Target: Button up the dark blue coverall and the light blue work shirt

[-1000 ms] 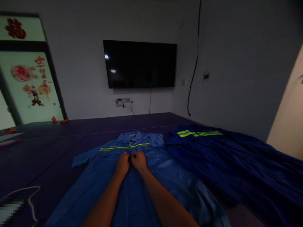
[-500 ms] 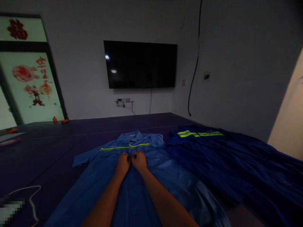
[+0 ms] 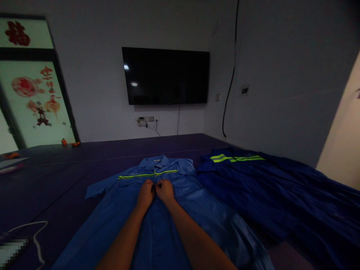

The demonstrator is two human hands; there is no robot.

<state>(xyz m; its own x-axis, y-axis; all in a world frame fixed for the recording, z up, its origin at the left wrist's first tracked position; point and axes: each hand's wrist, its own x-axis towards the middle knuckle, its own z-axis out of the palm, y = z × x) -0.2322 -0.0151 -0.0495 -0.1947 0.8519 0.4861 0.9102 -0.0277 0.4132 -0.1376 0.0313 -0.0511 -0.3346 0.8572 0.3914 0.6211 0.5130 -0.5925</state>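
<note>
A light blue work shirt (image 3: pixel 180 210) with a yellow reflective stripe lies spread flat in front of me, collar pointing away. My left hand (image 3: pixel 145 193) and my right hand (image 3: pixel 164 190) rest side by side on the shirt's front opening, just below the stripe. Both hands are closed, fingertips pinched on the placket fabric where the two edges meet. What the fingertips hold beyond the cloth is too small to see.
A darker blue garment (image 3: pixel 270 183) with a reflective stripe lies to the right. Everything rests on a dark purple surface (image 3: pixel 56 180). A white cable (image 3: pixel 33 230) lies at the near left. A wall-mounted TV (image 3: pixel 165 76) hangs ahead; a decorated glass door (image 3: pixel 36 97) stands at far left.
Both hands have shifted slightly farther up the shirt front toward the stripe. They stay pinched together on the placket.
</note>
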